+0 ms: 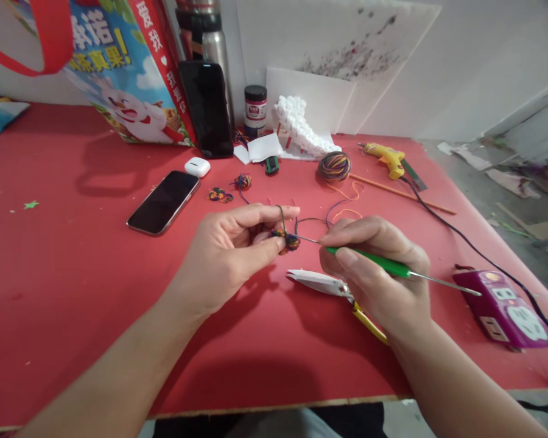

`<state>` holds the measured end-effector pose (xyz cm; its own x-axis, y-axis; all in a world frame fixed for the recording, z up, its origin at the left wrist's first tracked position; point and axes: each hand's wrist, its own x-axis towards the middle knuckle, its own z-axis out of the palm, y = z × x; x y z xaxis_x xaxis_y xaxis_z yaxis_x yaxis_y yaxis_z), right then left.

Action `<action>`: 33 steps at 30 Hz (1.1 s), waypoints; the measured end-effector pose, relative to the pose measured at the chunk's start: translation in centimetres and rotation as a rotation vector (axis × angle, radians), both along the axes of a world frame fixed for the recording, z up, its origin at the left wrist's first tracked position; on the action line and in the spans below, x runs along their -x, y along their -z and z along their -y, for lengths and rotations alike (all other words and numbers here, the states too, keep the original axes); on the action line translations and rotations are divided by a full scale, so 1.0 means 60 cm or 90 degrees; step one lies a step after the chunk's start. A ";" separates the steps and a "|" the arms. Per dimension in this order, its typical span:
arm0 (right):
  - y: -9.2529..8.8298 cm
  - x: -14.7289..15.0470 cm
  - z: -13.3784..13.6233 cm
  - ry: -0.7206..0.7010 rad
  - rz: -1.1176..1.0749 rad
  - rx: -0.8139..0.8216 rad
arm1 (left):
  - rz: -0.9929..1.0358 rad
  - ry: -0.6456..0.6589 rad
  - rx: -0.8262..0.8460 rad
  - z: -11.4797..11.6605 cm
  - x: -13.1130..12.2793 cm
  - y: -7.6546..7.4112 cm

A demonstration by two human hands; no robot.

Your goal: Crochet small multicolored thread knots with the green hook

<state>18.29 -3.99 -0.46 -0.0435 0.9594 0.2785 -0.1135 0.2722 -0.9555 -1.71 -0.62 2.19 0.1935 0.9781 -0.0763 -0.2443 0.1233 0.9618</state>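
My left hand [237, 249] pinches a small multicoloured crochet piece [291, 241] between thumb and fingers, and a strand of yarn loops over its stretched index finger. In my right hand [379, 267] is a crochet hook [388, 263] with a green handle, its thin metal tip at the crochet piece. Yarn runs from the piece toward a variegated yarn ball [334, 166] farther back. Below the hands lie scissors [322, 281] with yellow handles, partly hidden by my right hand. Another small crochet piece [219, 194] and a little yarn ball [243, 181] rest behind my left hand.
On the red table [95, 304] are a phone [164, 202], a white earbud case [197, 166], a yellow glue gun [383, 157] and a purple power strip [506, 307] with a black cord. A gift bag [132, 79], an upright phone [206, 109] and a jar [256, 111] stand behind.
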 end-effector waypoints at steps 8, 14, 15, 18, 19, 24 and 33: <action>-0.006 -0.005 -0.001 0.029 0.033 0.001 | 0.006 0.013 0.013 0.000 -0.001 0.003; -0.012 -0.012 -0.003 -0.002 0.063 0.021 | -0.096 0.036 -0.083 -0.001 0.005 0.001; -0.014 -0.013 -0.004 -0.010 0.070 0.020 | -0.122 0.048 -0.106 -0.002 0.006 0.001; -0.021 -0.016 -0.007 -0.022 0.097 0.028 | -0.191 0.088 -0.164 -0.005 0.010 0.000; -0.024 -0.017 -0.008 -0.027 0.103 0.035 | -0.208 0.101 -0.175 -0.006 0.011 0.000; -0.039 -0.022 -0.018 -0.078 0.120 0.082 | -0.254 0.178 -0.206 -0.007 0.012 -0.005; -0.041 -0.032 -0.023 -0.134 0.113 0.169 | -0.306 0.258 -0.218 -0.007 0.012 -0.003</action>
